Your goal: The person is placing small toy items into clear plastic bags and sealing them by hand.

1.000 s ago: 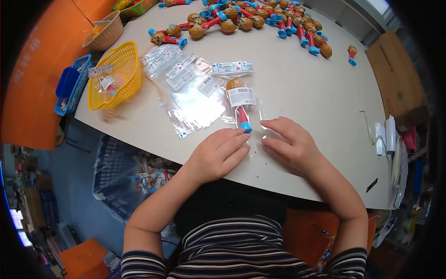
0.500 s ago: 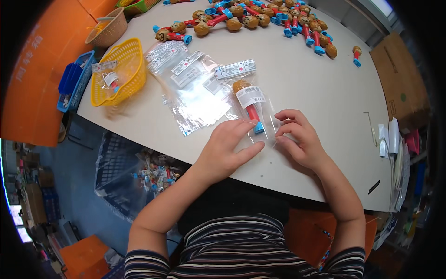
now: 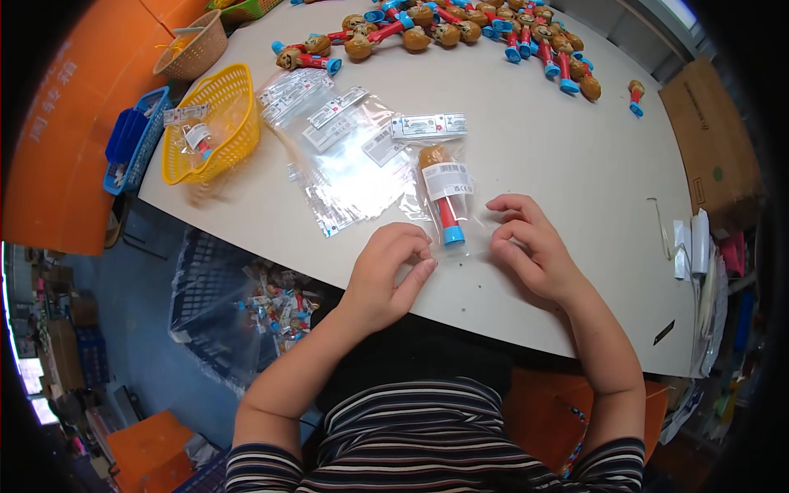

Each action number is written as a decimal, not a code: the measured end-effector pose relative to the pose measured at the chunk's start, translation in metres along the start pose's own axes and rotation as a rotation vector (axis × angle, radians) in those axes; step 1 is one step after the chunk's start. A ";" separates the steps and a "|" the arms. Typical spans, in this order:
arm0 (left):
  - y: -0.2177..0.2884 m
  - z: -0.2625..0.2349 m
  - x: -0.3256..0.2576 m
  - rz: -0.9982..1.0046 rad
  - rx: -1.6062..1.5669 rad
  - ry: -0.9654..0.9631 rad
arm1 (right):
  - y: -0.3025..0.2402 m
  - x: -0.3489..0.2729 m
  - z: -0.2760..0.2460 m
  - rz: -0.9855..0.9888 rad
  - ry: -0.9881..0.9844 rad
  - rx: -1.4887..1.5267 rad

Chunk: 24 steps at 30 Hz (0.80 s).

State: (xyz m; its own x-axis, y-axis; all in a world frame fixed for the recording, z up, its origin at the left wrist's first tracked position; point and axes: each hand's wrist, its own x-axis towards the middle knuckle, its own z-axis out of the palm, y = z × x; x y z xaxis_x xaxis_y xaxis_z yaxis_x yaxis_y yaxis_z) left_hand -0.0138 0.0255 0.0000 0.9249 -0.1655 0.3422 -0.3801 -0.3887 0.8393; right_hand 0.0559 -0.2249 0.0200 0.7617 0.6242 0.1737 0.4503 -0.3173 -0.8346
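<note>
Both hands (image 3: 393,267) (image 3: 526,246) pinch the bagged toy (image 3: 445,197) near the table edge (image 3: 460,316).

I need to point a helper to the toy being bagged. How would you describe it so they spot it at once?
On the white table, look at the near edge between the left hand and right hand. The toy lies there, brown head, red stem, blue base. Unlike the loose toys at the far edge, it sits alone inside a clear bag.

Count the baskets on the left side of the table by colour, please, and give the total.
Yellow basket: 1
Blue basket: 1
Tan woven basket: 1
Green basket, only partly in view at the top edge: 1
Total: 4
</note>
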 end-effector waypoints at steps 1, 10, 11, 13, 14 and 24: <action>0.000 0.000 0.000 -0.022 0.008 -0.012 | 0.001 0.000 0.001 0.049 0.003 0.019; 0.002 0.015 0.006 -0.111 0.171 0.077 | -0.006 0.006 0.009 0.218 0.042 -0.013; 0.003 0.015 0.008 -0.112 0.222 0.080 | -0.007 0.006 0.009 0.265 0.056 0.003; 0.006 0.014 0.011 -0.184 0.213 0.057 | -0.008 0.005 0.008 0.273 0.073 -0.015; 0.008 0.013 0.013 -0.259 0.203 0.034 | -0.007 0.004 0.007 0.282 0.088 -0.033; 0.019 0.034 0.031 -0.435 -0.098 0.223 | -0.021 0.000 0.014 0.577 0.248 0.403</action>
State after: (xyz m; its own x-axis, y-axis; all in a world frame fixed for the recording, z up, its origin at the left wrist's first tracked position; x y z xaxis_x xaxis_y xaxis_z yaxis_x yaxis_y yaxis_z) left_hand 0.0075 -0.0180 0.0118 0.9805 0.1947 0.0246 0.0335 -0.2896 0.9566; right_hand 0.0397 -0.2085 0.0296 0.9294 0.2435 -0.2773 -0.2226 -0.2294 -0.9475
